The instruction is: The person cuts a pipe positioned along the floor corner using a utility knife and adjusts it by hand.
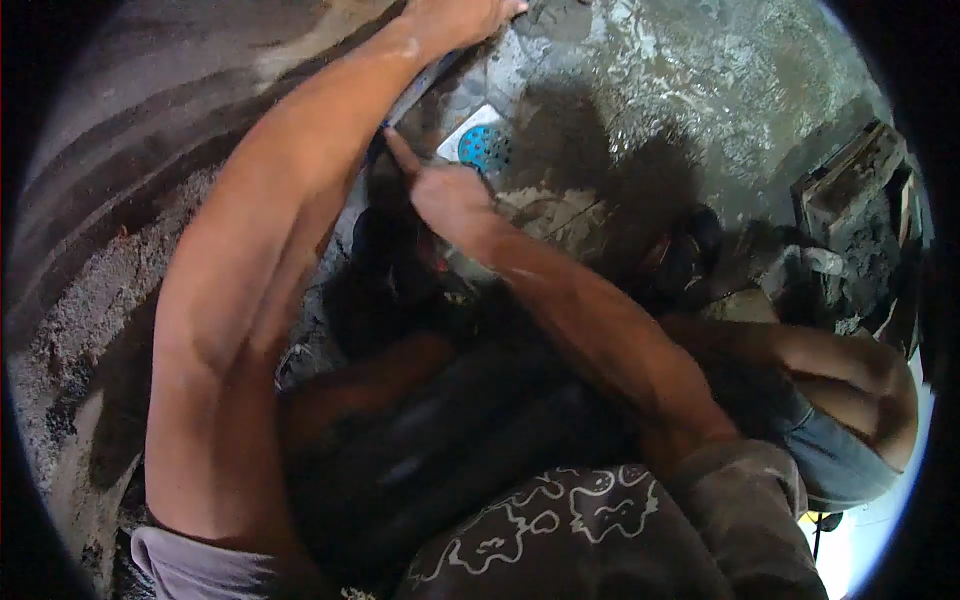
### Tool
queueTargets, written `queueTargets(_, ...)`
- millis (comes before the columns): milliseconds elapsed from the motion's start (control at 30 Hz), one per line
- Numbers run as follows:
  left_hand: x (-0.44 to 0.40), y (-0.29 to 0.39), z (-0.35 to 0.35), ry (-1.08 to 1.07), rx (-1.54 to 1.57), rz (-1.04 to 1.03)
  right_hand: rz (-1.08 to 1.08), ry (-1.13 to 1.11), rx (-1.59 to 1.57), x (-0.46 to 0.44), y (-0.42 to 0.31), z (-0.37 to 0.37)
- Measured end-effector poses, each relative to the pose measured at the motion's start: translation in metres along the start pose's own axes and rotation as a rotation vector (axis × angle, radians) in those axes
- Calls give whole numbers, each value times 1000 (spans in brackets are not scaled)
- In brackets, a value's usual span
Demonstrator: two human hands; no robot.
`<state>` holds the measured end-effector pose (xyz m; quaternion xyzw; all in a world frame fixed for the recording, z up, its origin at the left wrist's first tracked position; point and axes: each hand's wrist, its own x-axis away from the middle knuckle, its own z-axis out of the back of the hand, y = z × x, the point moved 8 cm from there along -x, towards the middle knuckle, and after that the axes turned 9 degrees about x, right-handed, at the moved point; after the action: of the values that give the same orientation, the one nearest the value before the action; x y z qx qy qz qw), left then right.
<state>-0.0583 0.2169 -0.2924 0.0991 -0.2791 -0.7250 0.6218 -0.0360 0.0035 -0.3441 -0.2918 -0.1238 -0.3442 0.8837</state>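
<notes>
My left hand [468, 18] is at the top edge of the view, against the foot of the dark wall; its fingers are partly cut off and what they hold, if anything, is hidden. Below it, my right hand [447, 196] has its index finger stretched out toward a long, thin strip [420, 92] that runs along the wall base under my left forearm. The other fingers of my right hand look curled. Just above my right hand lies a round blue drain cover [484, 147] in a white square plate set in the wet floor.
A rough grey wall [90, 270] rises at the left. Wet, cement-smeared floor [700, 80] spreads at the upper right. A worn wooden box [860, 190] with grey material stands at the right. My bent knee [860, 385] is at the lower right.
</notes>
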Motion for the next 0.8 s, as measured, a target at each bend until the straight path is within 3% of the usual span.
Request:
queueTargets(100, -9, 2, 0, -49, -6, -40, 28, 62, -31, 12, 8, 7)
queueTargets(233, -5, -5, -10, -56, -35, -53, 1, -43, -95, 1, 6, 2)
queueTargets(367, -14, -6, -11, -47, -26, -80, 30, 4, 4, 10, 7, -7)
queueTargets(467, -12, -6, -13, -57, -58, -71, 61, 232, 13, -4, -1, -6)
queueTargets(567, -8, -10, -13, -91, -103, -10, 23, -91, 29, 21, 10, -6)
queueTargets(667, -11, -10, -15, -55, -88, -10, 65, 234, -98, 11, 10, -7)
queueTargets(733, -9, -4, -10, 8, -67, -74, 37, 164, -53, 4, 7, -3)
queueTargets(800, -2, -8, -17, -69, -56, -17, 0, 113, -101, 12, 7, -1)
